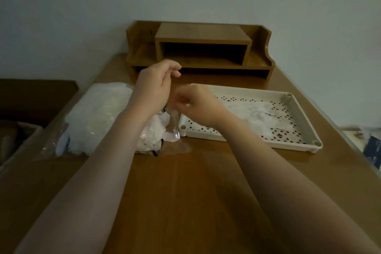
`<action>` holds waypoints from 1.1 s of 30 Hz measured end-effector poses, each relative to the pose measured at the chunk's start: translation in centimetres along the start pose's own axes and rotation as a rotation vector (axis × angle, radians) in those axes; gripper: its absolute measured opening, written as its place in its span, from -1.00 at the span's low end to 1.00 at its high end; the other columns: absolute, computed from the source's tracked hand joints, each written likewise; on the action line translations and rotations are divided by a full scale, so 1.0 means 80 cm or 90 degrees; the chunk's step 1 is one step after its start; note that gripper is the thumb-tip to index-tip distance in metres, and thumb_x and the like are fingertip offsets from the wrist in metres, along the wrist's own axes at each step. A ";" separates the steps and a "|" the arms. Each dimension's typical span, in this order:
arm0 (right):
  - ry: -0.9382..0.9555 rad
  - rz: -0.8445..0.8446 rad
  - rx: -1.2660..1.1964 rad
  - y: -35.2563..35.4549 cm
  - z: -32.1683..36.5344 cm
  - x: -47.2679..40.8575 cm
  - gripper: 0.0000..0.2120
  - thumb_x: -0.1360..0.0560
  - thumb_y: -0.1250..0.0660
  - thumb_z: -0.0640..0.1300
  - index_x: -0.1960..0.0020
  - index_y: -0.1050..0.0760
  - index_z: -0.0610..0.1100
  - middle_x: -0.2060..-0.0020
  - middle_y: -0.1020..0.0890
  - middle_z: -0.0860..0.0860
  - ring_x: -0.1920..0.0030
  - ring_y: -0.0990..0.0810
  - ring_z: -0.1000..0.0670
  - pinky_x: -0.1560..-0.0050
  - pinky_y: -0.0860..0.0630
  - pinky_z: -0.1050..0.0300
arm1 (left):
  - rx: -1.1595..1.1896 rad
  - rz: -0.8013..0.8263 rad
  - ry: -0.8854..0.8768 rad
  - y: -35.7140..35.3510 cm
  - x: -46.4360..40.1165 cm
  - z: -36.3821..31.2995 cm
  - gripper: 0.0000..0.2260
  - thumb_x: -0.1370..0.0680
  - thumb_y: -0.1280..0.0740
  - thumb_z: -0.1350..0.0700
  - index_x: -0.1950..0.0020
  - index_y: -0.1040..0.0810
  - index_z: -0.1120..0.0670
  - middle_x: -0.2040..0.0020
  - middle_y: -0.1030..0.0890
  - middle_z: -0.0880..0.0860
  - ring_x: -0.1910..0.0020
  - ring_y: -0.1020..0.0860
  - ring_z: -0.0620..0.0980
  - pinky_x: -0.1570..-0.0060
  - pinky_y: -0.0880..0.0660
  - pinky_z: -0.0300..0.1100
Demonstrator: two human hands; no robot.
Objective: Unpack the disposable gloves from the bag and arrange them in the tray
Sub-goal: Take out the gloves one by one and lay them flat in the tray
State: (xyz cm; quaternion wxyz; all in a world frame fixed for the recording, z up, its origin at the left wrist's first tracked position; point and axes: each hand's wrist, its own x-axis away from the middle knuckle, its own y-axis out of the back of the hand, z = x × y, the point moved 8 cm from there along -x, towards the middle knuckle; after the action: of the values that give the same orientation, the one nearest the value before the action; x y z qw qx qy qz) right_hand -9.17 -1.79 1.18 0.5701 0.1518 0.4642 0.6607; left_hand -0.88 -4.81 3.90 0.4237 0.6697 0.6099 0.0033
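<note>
Disposable gloves: one clear, filmy glove hangs between our two hands, above the gap between the bag and the tray. Left hand is raised, thumb and forefinger closed in a pinch at the top; the film there is too faint for us to see it in the pinch, but the glove hangs from about that point. Right hand is lower, fingers curled toward the sheet; it is blurred, so we cannot tell whether it actually grips the glove.

Just below the hands, crumpled white packaging lies at the mouth of the bag, which sits left of the tray, bulky and apparently still well filled. To the right, the perforated cream tray holds some gloves already, spread flat over its floor. All rest on the wooden table, with a wooden desk shelf at the back against the wall.

Risks we judge from here:
- The film is light and clingy; it may stick to our fingers or fold on itself and land crumpled in the tray.
- Two gloves may be stuck together and go down as one.
- Dragging the new glove over the laid ones could shift them.
- A forearm could nudge the bag toward the table's left edge.
</note>
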 end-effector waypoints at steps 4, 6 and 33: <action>-0.026 0.252 0.199 -0.074 -0.014 0.005 -0.85 -0.51 -0.32 0.00 0.00 -0.55 -0.07 0.08 -0.62 0.04 0.08 -0.51 0.06 -0.22 -0.37 0.11 | -0.027 0.107 0.034 -0.009 0.009 0.025 -0.78 -0.63 -0.12 0.21 -0.08 -0.55 0.03 -0.04 -0.56 -0.09 -0.02 -0.51 -0.15 0.09 -0.36 -0.42; -0.051 0.262 0.276 -0.086 -0.026 0.010 -0.84 -0.48 -0.31 0.08 0.13 -0.41 0.01 0.14 -0.55 0.05 0.06 -0.43 0.04 -0.37 -0.13 -0.05 | -0.052 0.216 0.040 -0.018 0.011 0.031 -0.82 -0.63 -0.16 0.15 -0.10 -0.54 -0.01 0.00 -0.58 -0.12 0.01 -0.52 -0.19 0.10 -0.38 -0.41; -0.345 -0.190 -0.890 -0.007 -0.096 0.033 -0.81 -0.60 -0.02 -0.25 0.09 -0.37 -0.22 0.11 -0.65 -0.16 0.13 -0.60 -0.08 0.05 -0.54 0.07 | -0.103 0.405 0.083 -0.013 0.021 0.054 -0.81 -0.58 -0.27 0.09 -0.14 -0.62 -0.07 0.04 -0.62 -0.23 0.03 -0.56 -0.21 -0.02 -0.47 -0.23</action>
State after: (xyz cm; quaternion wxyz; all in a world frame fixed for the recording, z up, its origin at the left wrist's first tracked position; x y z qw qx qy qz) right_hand -15.20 -2.82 -4.16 0.7109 -0.1520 -0.2021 0.6563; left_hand 0.93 -5.95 -0.34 0.4130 0.7891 0.3941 0.2266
